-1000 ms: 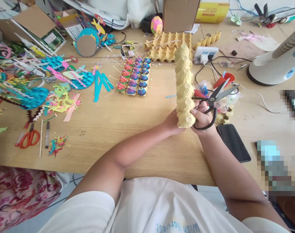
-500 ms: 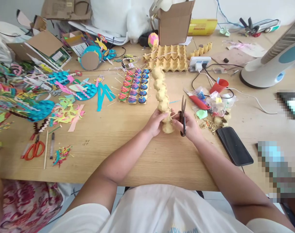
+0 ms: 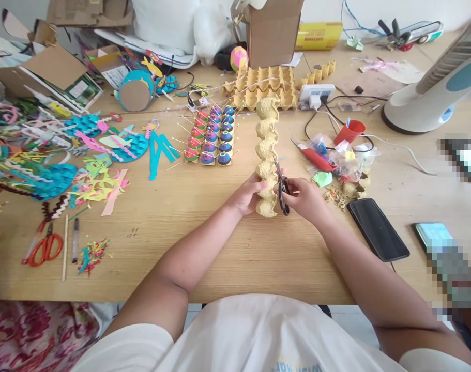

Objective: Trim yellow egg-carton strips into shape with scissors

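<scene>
A long strip of yellowish egg-carton cups [image 3: 266, 139] stands lengthwise in front of me, its bumpy side up. My left hand [image 3: 248, 195] grips it near its lower end, thumb on top. In my right hand [image 3: 303, 197] are black-handled scissors [image 3: 283, 194], their blades pointing up and away along the strip's right edge. Beyond the strip, to the left, stand three rows of painted cups [image 3: 210, 137] in red, purple and blue with thin pins sticking out. A larger egg tray [image 3: 266, 85] lies behind them.
Paper scraps [image 3: 97, 181], orange scissors [image 3: 46, 249] and a wooden stick [image 3: 65, 248] lie left. To the right are a red cup [image 3: 350, 132], plastic bags, a black phone [image 3: 378, 230], a power strip [image 3: 316, 93] and a white fan [image 3: 425, 98]. A person's patterned clothing shows lower left.
The strip has turned and now lies straighter, with its right edge showing. The scissors have moved left, and their blades now meet that edge. The view has shifted slightly.
</scene>
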Available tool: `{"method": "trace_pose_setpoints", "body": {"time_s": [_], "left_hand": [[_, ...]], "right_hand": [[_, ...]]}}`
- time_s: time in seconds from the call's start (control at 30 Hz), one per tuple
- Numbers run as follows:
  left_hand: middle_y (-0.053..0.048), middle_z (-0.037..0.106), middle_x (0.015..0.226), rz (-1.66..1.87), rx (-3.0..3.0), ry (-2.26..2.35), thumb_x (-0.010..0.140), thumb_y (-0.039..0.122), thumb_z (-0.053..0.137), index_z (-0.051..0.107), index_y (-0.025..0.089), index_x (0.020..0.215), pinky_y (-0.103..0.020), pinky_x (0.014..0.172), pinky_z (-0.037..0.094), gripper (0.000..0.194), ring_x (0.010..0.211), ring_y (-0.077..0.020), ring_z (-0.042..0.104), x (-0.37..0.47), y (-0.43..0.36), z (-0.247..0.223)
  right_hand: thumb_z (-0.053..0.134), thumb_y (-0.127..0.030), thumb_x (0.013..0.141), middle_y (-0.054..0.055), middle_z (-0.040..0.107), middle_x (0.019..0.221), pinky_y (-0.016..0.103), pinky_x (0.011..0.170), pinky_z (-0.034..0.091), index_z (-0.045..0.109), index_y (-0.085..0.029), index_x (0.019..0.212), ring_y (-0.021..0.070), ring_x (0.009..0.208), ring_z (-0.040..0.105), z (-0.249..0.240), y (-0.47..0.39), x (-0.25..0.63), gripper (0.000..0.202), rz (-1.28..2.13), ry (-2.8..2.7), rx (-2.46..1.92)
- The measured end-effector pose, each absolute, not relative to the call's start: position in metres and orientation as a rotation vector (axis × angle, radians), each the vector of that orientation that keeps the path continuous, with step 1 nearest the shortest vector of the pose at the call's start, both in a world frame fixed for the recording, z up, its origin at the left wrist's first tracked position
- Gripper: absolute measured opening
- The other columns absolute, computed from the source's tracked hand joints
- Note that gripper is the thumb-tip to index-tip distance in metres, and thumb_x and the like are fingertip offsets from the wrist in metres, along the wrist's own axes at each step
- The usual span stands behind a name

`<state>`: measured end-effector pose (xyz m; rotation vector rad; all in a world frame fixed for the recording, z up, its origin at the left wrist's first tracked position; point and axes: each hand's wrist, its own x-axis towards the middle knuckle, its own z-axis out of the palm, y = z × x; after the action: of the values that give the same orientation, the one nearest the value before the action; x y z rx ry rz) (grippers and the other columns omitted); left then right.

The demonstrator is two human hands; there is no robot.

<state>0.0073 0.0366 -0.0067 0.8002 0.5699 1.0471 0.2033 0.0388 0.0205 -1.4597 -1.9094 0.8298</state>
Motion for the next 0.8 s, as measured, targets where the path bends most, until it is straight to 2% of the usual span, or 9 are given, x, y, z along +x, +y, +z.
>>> {"method": "trace_pose_setpoints", "body": {"time_s": [0.07,0.17,0.27,0.37,0.43,0.53,0.6,0.7,0.8], "left_hand": [[-0.009,0.070,0.153,1.024,0.790,0.551,0.074,0.041,0.082,0.070,0.027,0.132,-0.040,0.105,0.059,0.061,0.137,-0.0302,0.068,0.006,0.037,-0.006],[-0.011,0.074,0.146,0.994,0.772,0.551,0.072,0.044,0.084,0.072,0.023,0.127,-0.043,0.103,0.059,0.060,0.133,-0.0335,0.071,0.006,0.038,-0.005],[-0.012,0.080,0.132,0.995,0.766,0.584,0.070,0.044,0.087,0.071,0.021,0.122,-0.044,0.099,0.060,0.059,0.120,-0.0334,0.075,0.008,0.038,-0.006],[-0.007,0.081,0.114,1.056,0.772,0.632,0.069,0.039,0.091,0.070,0.022,0.118,-0.039,0.094,0.058,0.056,0.103,-0.0255,0.077,0.011,0.037,-0.009],[-0.003,0.079,0.106,1.094,0.762,0.665,0.068,0.037,0.094,0.069,0.023,0.115,-0.034,0.089,0.057,0.055,0.095,-0.0203,0.075,0.013,0.037,-0.010],[0.000,0.076,0.102,1.092,0.722,0.688,0.064,0.035,0.096,0.067,0.024,0.113,-0.032,0.082,0.056,0.058,0.095,-0.0190,0.075,0.013,0.036,-0.010],[0.000,0.075,0.101,1.078,0.706,0.688,0.064,0.034,0.096,0.066,0.024,0.113,-0.032,0.080,0.057,0.058,0.095,-0.0193,0.075,0.013,0.036,-0.008],[0.000,0.075,0.100,1.085,0.701,0.676,0.065,0.033,0.095,0.066,0.024,0.114,-0.030,0.081,0.058,0.057,0.093,-0.0174,0.074,0.013,0.036,-0.007],[-0.001,0.077,0.099,1.072,0.731,0.655,0.068,0.036,0.093,0.065,0.024,0.115,-0.031,0.080,0.058,0.056,0.091,-0.0182,0.075,0.012,0.037,-0.008]], "right_hand": [[0.082,-0.063,0.078,0.005,0.071,0.081,0.040,0.077,0.054,0.072,-0.023,0.084,0.0224,0.077,0.062,0.023,0.036,0.202,0.042,1.049,-1.842,-1.375],[0.079,-0.073,0.079,0.003,0.068,0.079,0.037,0.069,0.053,0.072,-0.023,0.088,0.0202,0.073,0.061,0.025,0.032,0.198,0.051,1.434,-1.666,-1.235],[0.074,-0.082,0.080,0.002,0.066,0.076,0.034,0.065,0.050,0.069,-0.023,0.084,0.0187,0.070,0.059,0.025,0.031,0.199,0.059,1.516,-1.604,-1.199],[0.067,-0.089,0.082,0.003,0.064,0.070,0.034,0.063,0.046,0.064,-0.022,0.071,0.0185,0.067,0.057,0.026,0.039,0.208,0.067,1.325,-1.868,-1.252],[0.065,-0.087,0.085,0.003,0.065,0.070,0.035,0.064,0.044,0.067,-0.021,0.074,0.0191,0.068,0.057,0.032,0.047,0.220,0.066,1.094,-2.043,-1.292],[0.065,-0.072,0.094,0.006,0.077,0.089,0.038,0.071,0.048,0.079,-0.025,0.095,0.0241,0.080,0.066,0.051,0.054,0.249,0.049,0.879,-2.244,-1.355],[0.065,-0.063,0.096,0.008,0.080,0.101,0.043,0.075,0.051,0.081,-0.029,0.110,0.0278,0.085,0.070,0.067,0.048,0.273,0.040,0.747,-2.305,-1.467],[0.061,-0.060,0.100,0.010,0.077,0.130,0.056,0.093,0.054,0.079,-0.037,0.123,0.0358,0.103,0.074,0.080,0.021,0.318,0.037,0.475,-2.253,-1.576],[0.064,-0.063,0.096,0.012,0.071,0.141,0.067,0.108,0.051,0.073,-0.043,0.134,0.0458,0.124,0.069,0.068,-0.020,0.368,0.044,0.184,-2.070,-1.696]]}}
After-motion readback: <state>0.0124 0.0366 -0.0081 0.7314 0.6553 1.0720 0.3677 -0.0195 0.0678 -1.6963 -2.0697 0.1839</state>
